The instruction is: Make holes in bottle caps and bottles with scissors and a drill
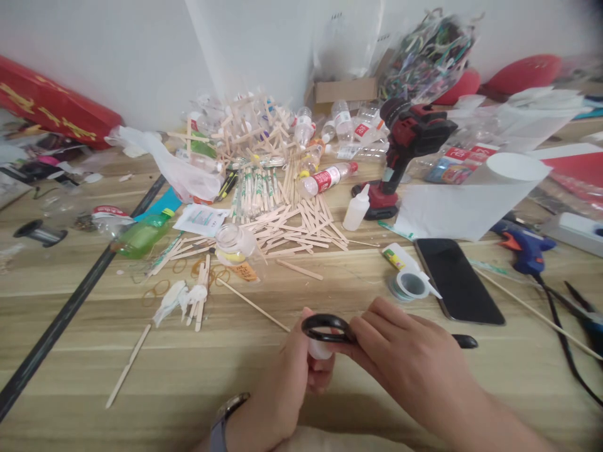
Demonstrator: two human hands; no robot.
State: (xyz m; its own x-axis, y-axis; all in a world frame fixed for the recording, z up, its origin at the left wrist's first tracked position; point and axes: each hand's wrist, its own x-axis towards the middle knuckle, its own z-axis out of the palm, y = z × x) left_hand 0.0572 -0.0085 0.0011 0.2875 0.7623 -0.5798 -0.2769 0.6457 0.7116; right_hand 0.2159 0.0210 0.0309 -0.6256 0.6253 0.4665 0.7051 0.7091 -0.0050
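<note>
Near the table's front edge, my left hand (289, 370), with a watch on its wrist, is closed around a small whitish translucent object (320, 349). My right hand (400, 348) grips black-handled scissors (325, 319); one handle loop shows above the whitish object, and another black part sticks out to the right of the hand. The blades are hidden. Both hands are close together. Left of them, a thin stick (254, 305) lies on the table, and a wooden stick with crumpled white material (172, 301) is farther left.
Wooden sticks (301, 226) and plastic bottles pile up at the back. A red-black drill (400, 150) stands beside a small squeeze bottle (357, 208). At the right are a phone (459, 280), a tape roll (409, 284) and a blue glue gun (525, 245). A dark strip crosses the left.
</note>
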